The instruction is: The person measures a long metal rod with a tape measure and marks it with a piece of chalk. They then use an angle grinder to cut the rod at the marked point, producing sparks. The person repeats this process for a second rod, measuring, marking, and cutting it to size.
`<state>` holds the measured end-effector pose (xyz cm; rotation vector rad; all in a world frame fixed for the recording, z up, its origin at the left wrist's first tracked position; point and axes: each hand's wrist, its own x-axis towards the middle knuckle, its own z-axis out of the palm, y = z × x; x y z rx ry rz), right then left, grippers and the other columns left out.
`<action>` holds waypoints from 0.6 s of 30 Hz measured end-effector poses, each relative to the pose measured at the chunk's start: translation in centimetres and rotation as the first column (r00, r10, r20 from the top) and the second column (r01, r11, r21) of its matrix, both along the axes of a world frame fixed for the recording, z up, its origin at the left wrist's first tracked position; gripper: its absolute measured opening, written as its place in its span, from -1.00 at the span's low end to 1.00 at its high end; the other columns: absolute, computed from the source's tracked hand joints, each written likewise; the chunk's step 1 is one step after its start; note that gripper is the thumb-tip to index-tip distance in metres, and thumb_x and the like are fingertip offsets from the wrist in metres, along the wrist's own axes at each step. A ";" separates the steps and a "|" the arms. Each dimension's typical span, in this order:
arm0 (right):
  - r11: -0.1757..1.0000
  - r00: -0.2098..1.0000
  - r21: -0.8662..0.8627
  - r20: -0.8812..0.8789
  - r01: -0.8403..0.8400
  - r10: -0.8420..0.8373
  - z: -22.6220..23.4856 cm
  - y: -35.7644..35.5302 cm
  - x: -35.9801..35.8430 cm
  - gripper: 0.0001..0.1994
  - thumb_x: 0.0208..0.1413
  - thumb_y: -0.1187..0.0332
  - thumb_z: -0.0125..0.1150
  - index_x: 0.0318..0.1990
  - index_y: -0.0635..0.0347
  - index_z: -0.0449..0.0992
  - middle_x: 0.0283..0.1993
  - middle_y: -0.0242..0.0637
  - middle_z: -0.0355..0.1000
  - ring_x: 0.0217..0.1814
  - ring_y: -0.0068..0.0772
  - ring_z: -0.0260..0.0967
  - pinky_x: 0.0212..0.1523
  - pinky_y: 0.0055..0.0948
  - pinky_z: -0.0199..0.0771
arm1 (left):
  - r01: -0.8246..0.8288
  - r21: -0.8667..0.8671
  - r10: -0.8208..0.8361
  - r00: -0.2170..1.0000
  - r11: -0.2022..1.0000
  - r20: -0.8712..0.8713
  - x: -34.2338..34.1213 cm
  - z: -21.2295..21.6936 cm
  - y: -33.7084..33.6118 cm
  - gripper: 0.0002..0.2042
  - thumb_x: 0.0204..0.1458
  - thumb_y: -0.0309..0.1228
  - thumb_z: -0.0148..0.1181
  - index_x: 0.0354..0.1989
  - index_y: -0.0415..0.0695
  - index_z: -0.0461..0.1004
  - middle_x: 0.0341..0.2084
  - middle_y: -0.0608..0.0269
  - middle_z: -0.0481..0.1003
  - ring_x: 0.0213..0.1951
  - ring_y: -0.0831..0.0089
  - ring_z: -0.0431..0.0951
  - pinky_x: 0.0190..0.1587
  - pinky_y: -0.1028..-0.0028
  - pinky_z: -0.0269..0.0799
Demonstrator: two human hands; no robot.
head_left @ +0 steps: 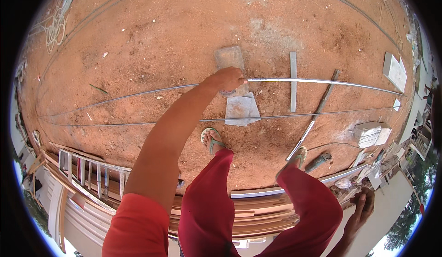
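Observation:
My left hand reaches out over the reddish dirt ground and is closed around a long thin metal rod. The rod stretches to both sides of the fist, and its right part shines silver. Under and behind that hand lies a grey slab, partly hidden by it. Nearer to me, pale flat tile pieces overlap on the dirt. A second thin rod crosses over them. Off at the lower right, my right hand hangs with loosely bent fingers and holds nothing visible.
A grey strip and a dark bar lie right of the tiles. Near my right foot rests a greenish cylinder. White blocks sit farther right. A ladder and stacked planks line the near side.

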<state>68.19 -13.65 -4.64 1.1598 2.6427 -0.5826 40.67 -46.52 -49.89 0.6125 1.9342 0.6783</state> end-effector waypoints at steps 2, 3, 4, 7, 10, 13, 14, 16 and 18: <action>0.994 0.998 -0.095 -0.031 -0.051 0.048 -0.8 0.2 -0.7 -0.59 0.47 0.14 -0.07 0.00 0.42 0.45 -0.32 -0.15 0.40 -0.34 -0.35 0.43 -0.27 -0.36 0.45 | -0.004 0.004 0.004 1.000 1.000 0.025 -0.2 0.0 0.4 -0.51 0.34 -0.05 0.07 -0.44 -0.27 0.55 -0.52 -0.09 0.53 -0.37 0.04 0.57 -0.20 0.07 0.44; 0.983 0.994 -0.147 -0.049 -0.106 0.099 -2.2 0.5 -0.9 -0.61 0.46 0.15 -0.05 0.01 0.42 0.45 -0.33 -0.18 0.40 -0.34 -0.37 0.42 -0.26 -0.38 0.47 | -0.006 -0.008 0.006 0.999 1.000 0.043 0.0 0.4 0.1 -0.51 0.34 -0.05 0.07 -0.44 -0.27 0.55 -0.52 -0.07 0.53 -0.36 0.08 0.57 -0.20 0.09 0.44; 0.969 0.995 -0.241 -0.098 -0.058 0.035 -4.6 0.7 -0.7 -0.64 0.45 0.20 0.01 0.01 0.41 0.45 -0.34 -0.21 0.41 -0.35 -0.41 0.40 -0.23 -0.40 0.49 | 0.018 -0.043 -0.015 0.997 0.999 0.078 0.0 0.5 0.1 -0.51 0.35 -0.04 0.07 -0.43 -0.26 0.56 -0.51 -0.05 0.53 -0.36 0.11 0.57 -0.20 0.10 0.44; 0.904 0.997 -0.424 -0.065 -0.062 0.038 -13.4 1.0 -1.3 -0.69 0.41 0.21 0.12 0.02 0.33 0.50 -0.33 -0.22 0.49 -0.31 -0.45 0.46 -0.24 -0.43 0.55 | 0.065 -0.112 -0.046 0.986 0.992 0.161 -0.4 0.7 0.4 -0.50 0.37 -0.02 0.04 -0.43 -0.23 0.58 -0.49 -0.01 0.53 -0.33 0.19 0.57 -0.19 0.14 0.45; 0.831 0.971 -0.519 0.005 -0.201 0.239 -23.7 1.4 -1.6 -0.80 0.34 0.35 0.19 -0.03 0.30 0.50 -0.35 -0.12 0.52 -0.38 -0.37 0.53 -0.35 -0.37 0.52 | 0.129 -0.184 -0.077 0.961 0.974 0.267 -1.2 2.2 1.1 -0.47 0.38 0.04 0.00 -0.41 -0.17 0.62 -0.35 0.02 0.55 -0.20 0.18 0.56 -0.07 0.16 0.45; 0.760 0.902 -0.509 -0.081 -0.404 0.425 -31.5 0.6 -2.0 -0.81 0.26 0.43 0.21 -0.05 0.32 0.48 -0.25 0.08 0.55 -0.27 0.07 0.58 -0.22 -0.11 0.55 | 0.107 -0.287 -0.025 0.961 0.952 0.274 -1.4 2.7 1.6 -0.45 0.38 0.08 -0.02 -0.40 -0.14 0.63 -0.22 0.02 0.54 -0.08 0.15 0.54 0.04 0.15 0.42; 0.742 0.873 -0.497 -0.068 -0.450 0.483 -33.5 0.5 -2.3 -0.80 0.24 0.44 0.22 -0.05 0.33 0.48 -0.20 0.14 0.55 -0.23 0.16 0.57 -0.19 -0.05 0.56 | 0.125 -0.311 -0.033 0.958 0.942 0.285 -1.6 3.0 1.8 -0.45 0.37 0.09 -0.02 -0.40 -0.14 0.64 -0.18 0.03 0.54 -0.06 0.15 0.54 0.05 0.14 0.42; 0.730 0.851 -0.468 -0.101 -0.498 0.516 -35.6 0.3 -2.9 -0.78 0.23 0.44 0.23 -0.03 0.34 0.47 -0.16 0.18 0.55 -0.20 0.19 0.57 -0.16 -0.01 0.55 | 0.164 -0.342 -0.055 0.950 0.925 0.309 -1.9 3.3 2.6 -0.45 0.37 0.10 -0.03 -0.39 -0.12 0.65 -0.11 0.06 0.53 -0.01 0.13 0.53 0.09 0.12 0.40; 0.717 0.843 -0.474 -0.109 -0.511 0.527 -36.8 0.1 -4.2 -0.77 0.24 0.43 0.23 -0.02 0.36 0.48 -0.13 0.17 0.55 -0.18 0.16 0.58 -0.16 -0.04 0.56 | 0.174 -0.385 -0.049 0.948 0.906 0.314 -1.8 3.8 3.3 -0.45 0.37 0.09 -0.02 -0.38 -0.12 0.66 -0.14 0.06 0.56 0.00 0.14 0.54 0.11 0.12 0.40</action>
